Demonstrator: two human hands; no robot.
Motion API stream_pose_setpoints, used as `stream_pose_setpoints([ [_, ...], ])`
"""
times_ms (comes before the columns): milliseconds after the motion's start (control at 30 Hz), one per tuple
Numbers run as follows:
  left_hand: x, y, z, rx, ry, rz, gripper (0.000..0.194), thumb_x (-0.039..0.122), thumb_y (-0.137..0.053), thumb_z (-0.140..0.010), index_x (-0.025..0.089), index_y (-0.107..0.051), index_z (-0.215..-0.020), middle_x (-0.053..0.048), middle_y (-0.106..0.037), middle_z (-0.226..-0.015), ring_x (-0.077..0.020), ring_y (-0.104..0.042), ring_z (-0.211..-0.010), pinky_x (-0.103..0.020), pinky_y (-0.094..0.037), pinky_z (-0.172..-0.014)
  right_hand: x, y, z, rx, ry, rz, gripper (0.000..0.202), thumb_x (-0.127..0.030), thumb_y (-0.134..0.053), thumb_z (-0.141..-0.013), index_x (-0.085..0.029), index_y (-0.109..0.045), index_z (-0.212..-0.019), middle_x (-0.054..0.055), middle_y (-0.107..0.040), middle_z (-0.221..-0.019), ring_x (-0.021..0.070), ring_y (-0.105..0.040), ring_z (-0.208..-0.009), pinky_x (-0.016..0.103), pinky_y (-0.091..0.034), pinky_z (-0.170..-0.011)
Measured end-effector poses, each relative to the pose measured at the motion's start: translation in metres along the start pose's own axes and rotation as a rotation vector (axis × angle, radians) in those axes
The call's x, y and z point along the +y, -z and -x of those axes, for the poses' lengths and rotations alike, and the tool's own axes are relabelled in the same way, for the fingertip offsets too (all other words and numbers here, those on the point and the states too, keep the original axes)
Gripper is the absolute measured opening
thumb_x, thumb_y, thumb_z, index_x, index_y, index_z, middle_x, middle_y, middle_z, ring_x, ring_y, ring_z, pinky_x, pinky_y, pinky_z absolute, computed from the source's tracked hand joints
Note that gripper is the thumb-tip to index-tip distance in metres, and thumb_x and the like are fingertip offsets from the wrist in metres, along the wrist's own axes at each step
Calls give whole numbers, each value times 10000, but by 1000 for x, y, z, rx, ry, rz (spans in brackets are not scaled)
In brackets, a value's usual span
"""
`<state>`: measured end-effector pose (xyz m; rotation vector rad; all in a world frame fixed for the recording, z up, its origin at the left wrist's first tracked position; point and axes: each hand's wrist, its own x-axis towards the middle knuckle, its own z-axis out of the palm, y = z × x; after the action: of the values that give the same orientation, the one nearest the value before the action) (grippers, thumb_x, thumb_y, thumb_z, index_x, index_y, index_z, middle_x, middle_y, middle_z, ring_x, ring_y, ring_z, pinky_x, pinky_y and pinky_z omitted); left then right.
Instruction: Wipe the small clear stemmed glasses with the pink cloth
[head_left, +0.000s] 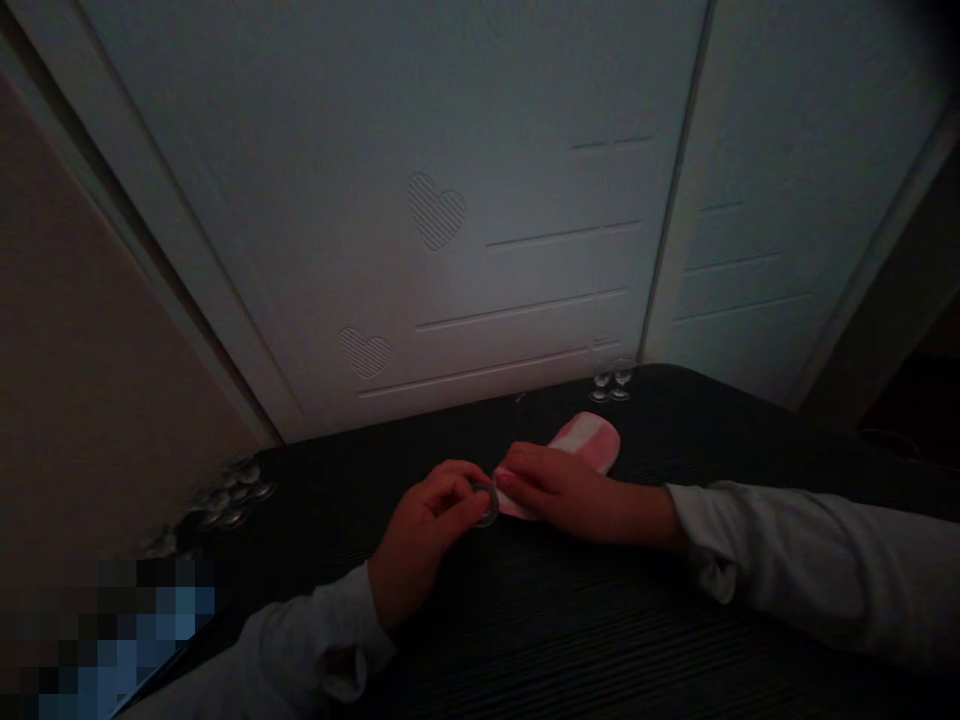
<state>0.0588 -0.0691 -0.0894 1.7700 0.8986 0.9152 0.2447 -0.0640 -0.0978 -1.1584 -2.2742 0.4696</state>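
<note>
My left hand (431, 525) is closed, with its thumb and fingers pinching a small clear glass (489, 508). Only a round, see-through edge of that glass shows beyond the thumb; the rest is hidden by the fingers. Directly to its right, my right hand (559, 490) has its fingers bent over a pink and white cloth (592, 440). The cloth lies on the dark table, and its far end sticks out past the knuckles. Both hands meet low over the tabletop, the cloth's near end against the glass.
Two small stemmed glasses (611, 380) stand at the table's (600, 640) back edge. Several more clear glasses (232, 492) are grouped at the left edge. A pixelated bluish patch (135, 640) fills the lower left corner. Pale panels with carved hearts (437, 212) rise behind.
</note>
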Motion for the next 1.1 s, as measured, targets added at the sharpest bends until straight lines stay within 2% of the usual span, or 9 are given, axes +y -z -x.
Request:
stream_pose_setpoints([
  [100, -3, 1, -2, 8, 78, 175, 222, 315, -542, -756, 161, -523, -596, -32, -612, -861, -163, -535, -803, -316, -383, -767, -3, 2, 0, 29, -55, -49, 248, -277, -351, -888, -162, -490, -718, 12, -477, -707, 128, -459, -647, 273, -376, -608],
  [233, -2, 0, -4, 52, 163, 274, 215, 336, -557, -744, 155, -547, -629, -32, -625, -751, -165, -540, -771, -322, -390, -757, -5, 5, 0, 149, -124, -188, 270, -290, -327, -897, -174, -464, -694, -1, -450, -692, 130, -446, -654, 271, -380, -611],
  [433, 5, -5, -3, 84, 237, 467, 211, 350, -567, -721, 166, -534, -624, 3, -579, -675, -141, -538, -705, -303, -417, -710, -7, 7, 3, 168, 8, -214, 221, -258, -342, -896, -165, -515, -794, 34, -498, -795, 150, -467, -765, 292, -391, -699],
  [533, 7, -7, 0, 100, 248, 463, 215, 367, -555, -721, 167, -552, -640, -3, -590, -683, -148, -542, -715, -303, -415, -713, -8, 7, 5, 165, -12, -237, 216, -256, -343, -896, -163, -536, -863, 47, -510, -839, 156, -478, -794, 301, -399, -721],
  [767, 4, -4, -1, 160, 314, 336, 230, 389, -564, -705, 165, -612, -685, -26, -627, -753, -171, -542, -758, -314, -395, -733, -7, 7, 9, 129, -57, -338, 245, -315, -342, -898, -191, -551, -866, 38, -536, -842, 154, -499, -787, 294, -417, -708],
  [933, -5, 1, -3, 103, 324, 258, 240, 394, -540, -736, 176, -640, -752, -24, -632, -799, -180, -546, -787, -311, -388, -749, -6, 8, 8, 130, -93, -380, 278, -343, -316, -906, -206, -551, -964, 44, -559, -894, 163, -512, -823, 308, -414, -744],
  [1100, 7, 7, -5, 50, 394, 217, 219, 352, -516, -757, 190, -646, -827, -9, -628, -802, -169, -545, -782, -284, -397, -739, -6, 9, 1, 151, -272, -428, 311, -371, -317, -901, -203, -564, -986, 49, -564, -922, 167, -515, -835, 312, -410, -769],
])
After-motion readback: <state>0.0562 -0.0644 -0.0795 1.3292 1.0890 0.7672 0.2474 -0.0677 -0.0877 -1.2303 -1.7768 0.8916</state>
